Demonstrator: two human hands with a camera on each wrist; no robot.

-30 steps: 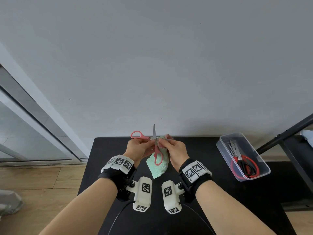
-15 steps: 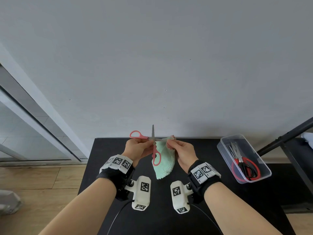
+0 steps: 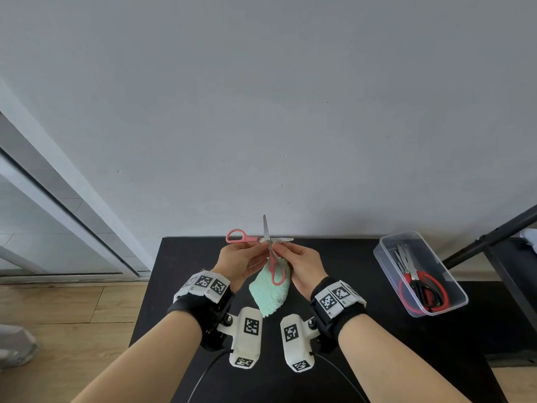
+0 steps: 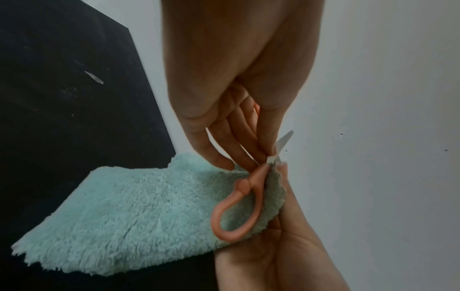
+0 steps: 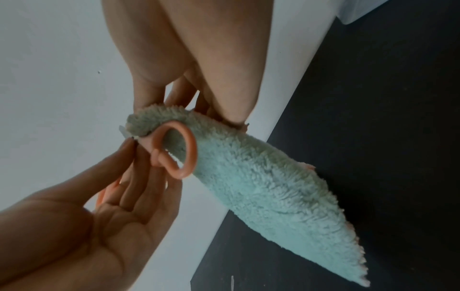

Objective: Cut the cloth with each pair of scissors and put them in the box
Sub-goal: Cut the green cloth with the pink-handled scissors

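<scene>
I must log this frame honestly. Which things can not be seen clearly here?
- Pink scissors: the pivot is covered by fingertips in all views.
- Green cloth: its top edge is hidden behind the right hand and left hand.
- Clear box: the number of scissors inside is too small to count in the head view.

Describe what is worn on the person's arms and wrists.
Both forearms are bare, without sleeves. The left wrist and right wrist each carry a black strap with white blocks printed with black square markers, plus a white camera housing, marker-tagged, trailing a thin black cable.
</scene>
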